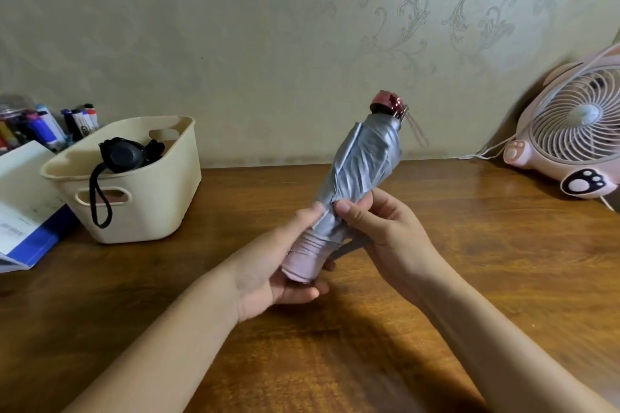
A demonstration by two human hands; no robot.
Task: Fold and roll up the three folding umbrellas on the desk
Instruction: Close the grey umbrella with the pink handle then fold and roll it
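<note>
Left hand (285, 273) grips grey umbrella (360, 164) base; right hand (379, 225) pinches its fabric. Black umbrella (124, 154) in basket (157, 204), worktop (469, 261) left edge. Marker labels unreadable.

The left hand (285, 268) is reached in from the near left and held palm-up, its fingers curled round the near end of the umbrella (364, 157), thumb laid along it. The right hand (382, 228) is brought in just beside it, thumb pressed on the fabric, fingers wrapped behind
</note>
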